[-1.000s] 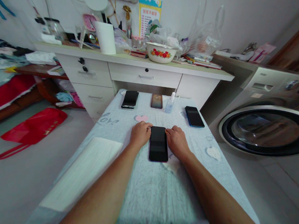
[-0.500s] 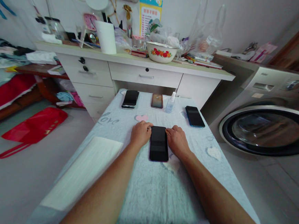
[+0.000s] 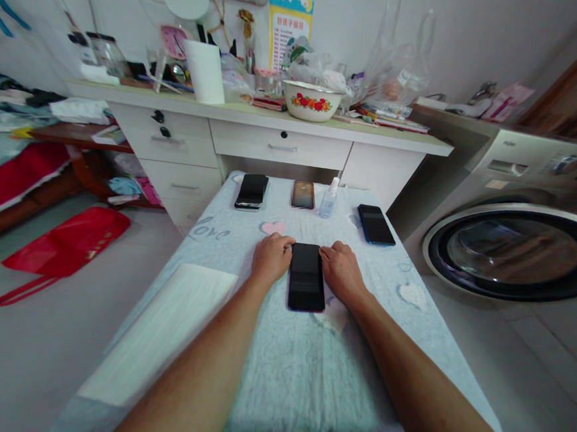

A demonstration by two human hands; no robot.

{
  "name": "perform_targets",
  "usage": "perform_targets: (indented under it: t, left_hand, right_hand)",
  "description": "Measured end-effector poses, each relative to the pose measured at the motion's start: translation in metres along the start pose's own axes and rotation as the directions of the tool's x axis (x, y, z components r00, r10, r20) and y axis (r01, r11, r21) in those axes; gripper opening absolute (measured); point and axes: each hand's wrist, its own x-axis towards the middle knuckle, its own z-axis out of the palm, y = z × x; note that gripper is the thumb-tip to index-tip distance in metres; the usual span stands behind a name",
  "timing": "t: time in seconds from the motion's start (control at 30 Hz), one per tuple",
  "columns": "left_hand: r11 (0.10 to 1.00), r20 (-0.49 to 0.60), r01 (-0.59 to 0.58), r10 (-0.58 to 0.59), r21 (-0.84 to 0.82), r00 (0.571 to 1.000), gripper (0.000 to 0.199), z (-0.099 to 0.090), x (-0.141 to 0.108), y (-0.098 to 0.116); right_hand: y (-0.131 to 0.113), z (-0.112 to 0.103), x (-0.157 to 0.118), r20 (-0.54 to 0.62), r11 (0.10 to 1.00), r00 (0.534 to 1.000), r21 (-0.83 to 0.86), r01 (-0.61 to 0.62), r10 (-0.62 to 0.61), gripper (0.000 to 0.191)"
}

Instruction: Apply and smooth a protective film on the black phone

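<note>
A black phone (image 3: 305,278) lies flat on the cloth-covered table (image 3: 301,375), its dark screen up. My left hand (image 3: 272,257) is closed at its upper left corner, and my right hand (image 3: 343,271) is closed at its upper right edge; both rest on the cloth. Farther back are a stack of dark phones (image 3: 252,191) at the left, a small brown item with a blurred surface (image 3: 303,194) and a clear spray bottle with a white cap (image 3: 328,199). Another phone with a blue edge (image 3: 376,224) lies to the right.
A folded white cloth (image 3: 162,332) lies along the table's left side. Behind stands a white desk (image 3: 282,136) with a flowered bowl (image 3: 312,101) and a white cylinder (image 3: 204,72). A washing machine (image 3: 514,225) is at the right, a red bag (image 3: 68,243) on the floor at the left.
</note>
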Motion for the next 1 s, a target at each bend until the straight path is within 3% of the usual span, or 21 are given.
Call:
perform_targets:
  t: [1.0]
  left_hand:
    - [1.0, -0.004, -0.005, 0.005, 0.003, 1.0, 0.03, 0.0024, 0.0001, -0.0018]
  right_hand:
    - [0.0014, -0.0033, 0.0001, 0.027, 1.0, 0.999, -0.009, 0.019, -0.019, 0.031]
